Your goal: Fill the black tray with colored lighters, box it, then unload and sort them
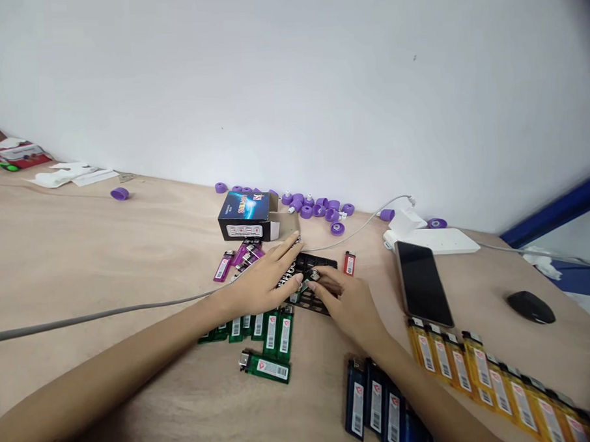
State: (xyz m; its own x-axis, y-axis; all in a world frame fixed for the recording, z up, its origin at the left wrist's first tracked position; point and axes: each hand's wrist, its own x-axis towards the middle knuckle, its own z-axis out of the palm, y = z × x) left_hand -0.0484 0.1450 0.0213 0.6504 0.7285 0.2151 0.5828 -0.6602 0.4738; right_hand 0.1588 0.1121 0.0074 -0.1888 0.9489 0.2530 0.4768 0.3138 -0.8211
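Left hand [261, 284]: held open, fingers extended and laid across the rack; no grip is seen.
Right hand [350, 304]: fingers curled down at rack centre; any grip cannot be told.
Black plastic rack [323, 262]: lying flat between both hands, centre of frame, on the plywood bench [105, 255].
Nearby: green lighters [270, 333] below; purple lighters [240, 259] upper left; red lighter [349, 263] just right.
Far edge: printed carton [246, 215], purple caps [318, 210].
Lower right: yellow lighters [498, 385], blue lighters [376, 403], smartphone [422, 284].

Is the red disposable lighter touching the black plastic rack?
Apart: the head view shows plywood tabletop between the red disposable lighter and the black plastic rack.
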